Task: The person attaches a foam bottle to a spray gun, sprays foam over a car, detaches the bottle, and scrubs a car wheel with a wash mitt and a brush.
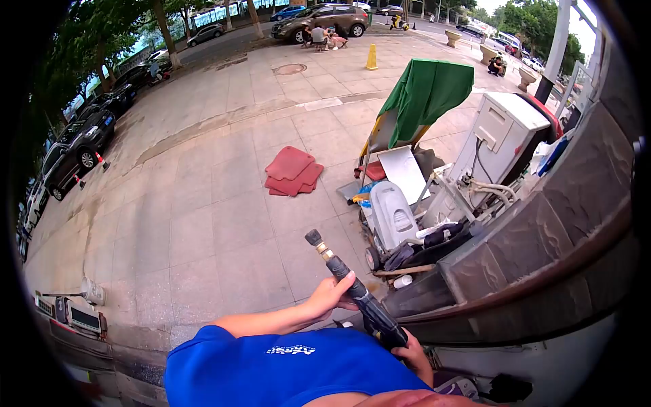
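Observation:
A black pressure washer spray gun (369, 308) with brass fittings and a dark nozzle slants across in front of my blue shirt. Around its front part my left hand (330, 296) is closed, with the thumb along the top. Lower right, my right hand (414, 355) wraps the rear end of the gun; some of its fingers are hidden. The nozzle points away from me toward the paving. Beyond it, several red floor mats (294, 171) lie in an overlapping pile on the ground.
To the right stand a grey cart (393, 214), a white machine (502, 136) with hoses and a board under a green cloth (428, 98). A stone wall (515, 254) curves along my right. A bucket (93, 292) stands at left. Parked cars and seated people are farther off.

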{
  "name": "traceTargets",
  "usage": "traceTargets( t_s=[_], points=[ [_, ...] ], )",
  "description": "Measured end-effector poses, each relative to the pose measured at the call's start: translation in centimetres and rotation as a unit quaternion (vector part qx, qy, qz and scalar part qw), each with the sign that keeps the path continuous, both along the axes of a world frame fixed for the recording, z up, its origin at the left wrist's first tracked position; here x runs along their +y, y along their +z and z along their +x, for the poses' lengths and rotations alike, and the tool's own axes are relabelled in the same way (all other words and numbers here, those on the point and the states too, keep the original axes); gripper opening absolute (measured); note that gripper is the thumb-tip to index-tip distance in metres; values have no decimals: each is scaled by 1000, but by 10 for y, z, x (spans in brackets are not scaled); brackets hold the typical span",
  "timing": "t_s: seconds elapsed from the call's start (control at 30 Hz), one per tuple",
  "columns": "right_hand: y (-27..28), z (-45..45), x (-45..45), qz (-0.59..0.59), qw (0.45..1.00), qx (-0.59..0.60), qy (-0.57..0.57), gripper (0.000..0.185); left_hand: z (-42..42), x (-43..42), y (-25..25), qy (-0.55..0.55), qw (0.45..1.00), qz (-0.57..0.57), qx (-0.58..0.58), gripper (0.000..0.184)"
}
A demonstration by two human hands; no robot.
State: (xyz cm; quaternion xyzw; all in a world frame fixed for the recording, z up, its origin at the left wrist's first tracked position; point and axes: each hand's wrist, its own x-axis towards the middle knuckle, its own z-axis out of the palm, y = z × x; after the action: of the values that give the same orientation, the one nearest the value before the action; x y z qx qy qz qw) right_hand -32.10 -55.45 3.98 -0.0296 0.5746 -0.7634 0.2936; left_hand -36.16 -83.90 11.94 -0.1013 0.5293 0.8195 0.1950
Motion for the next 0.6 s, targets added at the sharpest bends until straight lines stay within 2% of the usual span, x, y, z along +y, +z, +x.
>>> traceTargets(
  t_s=[0.03,0.1,0.17,0.2,0.23,0.33,0.37,0.43,0.47,0.5,0.57,0.6],
  points=[
    [16,-4,-19,-39,999,-6,-32,36,-26,-9,2,-15,1000,5,1,53],
    [14,-29,-46,14,998,-15,-63,36,-72,-17,-4,-80,997,17,-4,53],
    [-17,-53,-70,163,974,-18,-156,35,-114,-17,-14,-128,991,21,15,51],
    [-15,-60,-99,136,946,-63,-287,31,-142,-23,-23,-186,982,35,25,50],
    [-49,-66,-106,82,944,-21,-320,33,-173,-30,-31,-245,967,52,40,49],
    [-53,-105,-182,86,858,7,-507,32,-254,-59,-48,-430,880,134,154,48],
    [-53,-120,-206,77,822,25,-564,32,-276,-66,-67,-477,840,165,200,48],
    [-43,-150,-261,67,725,69,-682,32,-316,-96,-101,-577,752,119,295,53],
    [-36,-165,-285,57,673,95,-731,32,-327,-105,-140,-636,706,75,302,55],
    [-27,-177,-310,48,613,128,-778,32,-336,-120,-172,-692,636,16,342,66],
    [0,-194,-360,36,513,186,-838,32,-330,-150,-226,-755,441,-25,485,85],
    [15,-197,-389,27,462,214,-860,33,-324,-173,-238,-776,378,4,505,99]
  ],
)
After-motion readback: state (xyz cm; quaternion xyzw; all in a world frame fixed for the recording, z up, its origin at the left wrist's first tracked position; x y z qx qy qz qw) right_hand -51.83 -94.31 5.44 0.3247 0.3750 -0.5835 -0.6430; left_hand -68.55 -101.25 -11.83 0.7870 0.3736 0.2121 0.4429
